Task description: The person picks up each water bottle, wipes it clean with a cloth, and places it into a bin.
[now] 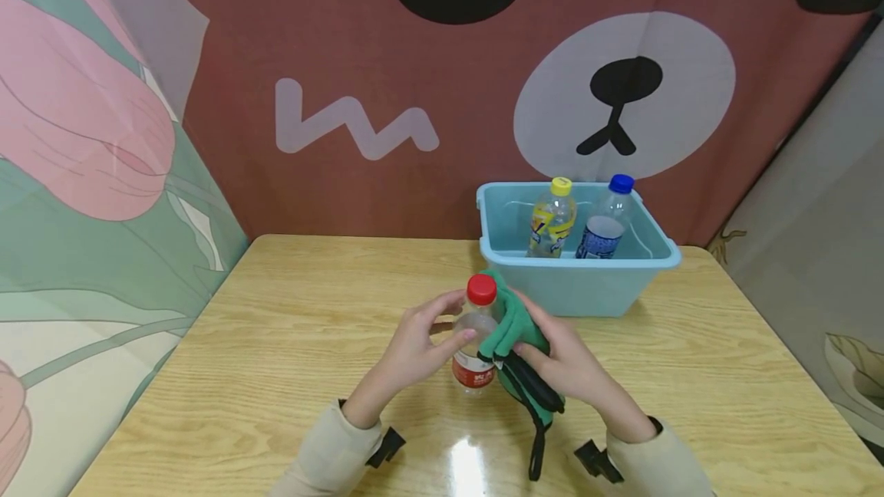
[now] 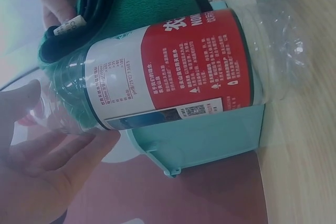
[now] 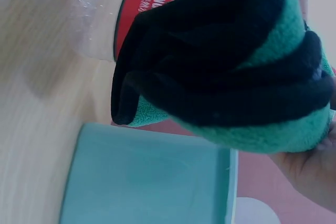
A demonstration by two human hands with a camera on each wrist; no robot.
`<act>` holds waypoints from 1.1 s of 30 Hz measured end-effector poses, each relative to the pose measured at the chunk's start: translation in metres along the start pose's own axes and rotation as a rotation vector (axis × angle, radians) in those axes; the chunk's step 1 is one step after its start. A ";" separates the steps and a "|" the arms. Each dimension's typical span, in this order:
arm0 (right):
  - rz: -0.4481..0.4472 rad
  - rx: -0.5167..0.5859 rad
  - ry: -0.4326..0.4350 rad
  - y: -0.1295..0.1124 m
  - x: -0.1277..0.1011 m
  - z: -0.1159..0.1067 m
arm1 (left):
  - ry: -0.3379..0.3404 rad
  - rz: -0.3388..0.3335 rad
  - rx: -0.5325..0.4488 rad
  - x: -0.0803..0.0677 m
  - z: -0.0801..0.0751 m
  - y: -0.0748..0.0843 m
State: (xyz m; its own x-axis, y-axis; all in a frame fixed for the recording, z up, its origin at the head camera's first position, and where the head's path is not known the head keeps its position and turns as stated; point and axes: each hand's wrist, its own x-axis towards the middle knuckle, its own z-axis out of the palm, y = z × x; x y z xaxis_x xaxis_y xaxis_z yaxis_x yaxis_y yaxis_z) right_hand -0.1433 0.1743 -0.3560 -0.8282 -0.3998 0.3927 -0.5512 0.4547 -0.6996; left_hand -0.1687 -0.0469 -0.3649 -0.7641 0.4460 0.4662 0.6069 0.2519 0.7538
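The left hand [image 1: 414,347] holds a clear bottle [image 1: 473,343] that stands upright on the wooden table [image 1: 276,374]. The fingers are curled around the bottle's upper body, with the thumb on the near side and the other fingertips on the far side, just below the red cap [image 1: 481,289]. In the left wrist view the fingers [image 2: 47,150] touch the clear plastic above the red and white label [image 2: 173,72].

The right hand [image 1: 566,363] grips a folded green cloth [image 1: 514,328] with a black edge. The fingers are closed around the bundle, and the cloth presses against the right side of the bottle, so the bottle is between the left fingers and the cloth. A black strap [image 1: 537,436] hangs from the cloth down to the table, near the right wrist. In the right wrist view the cloth [image 3: 236,77] fills most of the picture, and the bottle's red label [image 3: 142,9] shows just beyond it.

Beyond the fingertips of both hands, near but apart from them, a light blue bin [image 1: 573,282] stands on the table. Inside it two bottles stand upright side by side: one with a yellow cap [image 1: 552,219] and one with a blue cap [image 1: 602,225].

Behind the table hangs a brown curtain [image 1: 345,60] with a cartoon bear face.
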 end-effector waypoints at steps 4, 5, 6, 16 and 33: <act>0.000 0.021 -0.007 0.005 -0.001 0.002 | 0.004 -0.003 -0.004 0.000 0.000 0.001; 0.002 0.025 -0.008 0.006 -0.001 0.003 | 0.006 -0.003 -0.006 0.000 0.000 0.001; 0.004 0.031 -0.011 0.008 -0.002 0.004 | 0.007 -0.002 -0.007 0.000 0.000 0.002; 0.072 0.094 -0.036 0.024 -0.007 0.014 | 0.010 0.001 -0.028 -0.001 0.001 0.001; 0.040 0.061 -0.025 0.028 -0.015 0.017 | 0.058 -0.027 0.056 -0.001 0.009 0.001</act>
State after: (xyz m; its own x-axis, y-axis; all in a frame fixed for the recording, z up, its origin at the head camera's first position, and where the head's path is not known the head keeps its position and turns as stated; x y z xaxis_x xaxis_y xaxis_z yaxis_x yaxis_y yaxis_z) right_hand -0.1445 0.1790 -0.3916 -0.8462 -0.4024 0.3492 -0.5100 0.4221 -0.7495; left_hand -0.1656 -0.0394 -0.3688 -0.7909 0.3880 0.4731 0.5957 0.3115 0.7403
